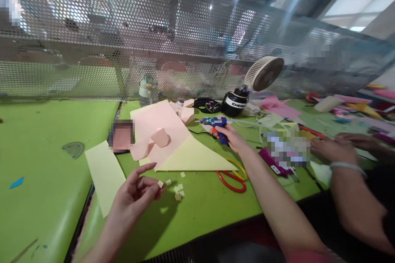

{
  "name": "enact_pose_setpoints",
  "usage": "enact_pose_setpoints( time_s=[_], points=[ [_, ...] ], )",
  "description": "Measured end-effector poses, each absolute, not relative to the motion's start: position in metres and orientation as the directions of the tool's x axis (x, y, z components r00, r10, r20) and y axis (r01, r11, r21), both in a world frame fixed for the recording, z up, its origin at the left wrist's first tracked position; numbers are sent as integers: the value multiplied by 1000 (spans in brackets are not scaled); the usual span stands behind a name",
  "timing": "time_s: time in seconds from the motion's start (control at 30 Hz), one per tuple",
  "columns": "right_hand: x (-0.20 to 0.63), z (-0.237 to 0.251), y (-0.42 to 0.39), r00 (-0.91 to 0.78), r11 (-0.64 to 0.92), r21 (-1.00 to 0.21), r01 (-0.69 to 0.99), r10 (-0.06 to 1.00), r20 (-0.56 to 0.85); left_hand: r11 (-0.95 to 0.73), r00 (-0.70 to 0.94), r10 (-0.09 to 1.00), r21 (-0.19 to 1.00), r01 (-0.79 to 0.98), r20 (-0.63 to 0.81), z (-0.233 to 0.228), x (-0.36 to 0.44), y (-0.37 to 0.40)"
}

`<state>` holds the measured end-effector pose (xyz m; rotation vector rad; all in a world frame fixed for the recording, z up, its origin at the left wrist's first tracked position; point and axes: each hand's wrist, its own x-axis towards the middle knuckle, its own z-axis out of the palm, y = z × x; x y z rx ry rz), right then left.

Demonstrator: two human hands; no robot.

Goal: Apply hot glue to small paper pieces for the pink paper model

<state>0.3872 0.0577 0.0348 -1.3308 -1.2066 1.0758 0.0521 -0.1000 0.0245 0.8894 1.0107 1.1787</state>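
My left hand (138,191) hovers low over the green table (200,209) and pinches a tiny pale yellow paper cube (160,183) between thumb and forefinger. Several more small paper cubes (178,192) lie just to its right. My right hand (231,136) reaches forward and grips the handle of a blue glue gun (214,122), which rests near the far side of the pink and yellow paper sheets (173,139). A folded pink paper box (160,136) stands on the pink sheet.
Red and yellow scissors (233,178) lie under my right forearm. A yellow paper strip (105,174), a water bottle (148,89), a black jar (235,102) and a small fan (263,73) stand around. Another person's arms (345,164) work at the right. A perforated metal screen (123,41) backs the table.
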Motion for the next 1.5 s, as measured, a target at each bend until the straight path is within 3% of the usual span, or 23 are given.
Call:
enact_pose_setpoints(
  time_s=[0.3, 0.63, 0.77, 0.87, 0.97, 1.2, 1.5],
  points=[
    [356, 83, 0, 122, 170, -985, 32, 977, 172, 175, 97, 983, 938, -297, -153, 28, 54, -104],
    [317, 108, -17, -50, 81, -992, -97, 995, 86, 161, 169, 979, 948, -274, -117, 17, 42, -96],
    [309, 94, -21, -67, 20, -1000, -13, 998, 21, 166, 278, 952, 980, -112, -130, 7, 38, -91],
    [304, 83, -25, -84, -20, -998, 59, 996, -25, 158, 381, 901, 975, 155, -206, 5, 35, -90],
    [302, 74, -27, -111, 1, -998, 70, 994, -6, 130, 373, 891, 933, 336, -258, 6, 30, -90],
    [304, 70, -27, -161, 19, -1000, 24, 987, 15, 112, 285, 944, 973, 203, -168, 10, 31, -91],
    [309, 71, -35, -233, 34, -999, 5, 972, 32, 159, 341, 927, 987, 28, -159, 20, 40, -93]
  ],
)
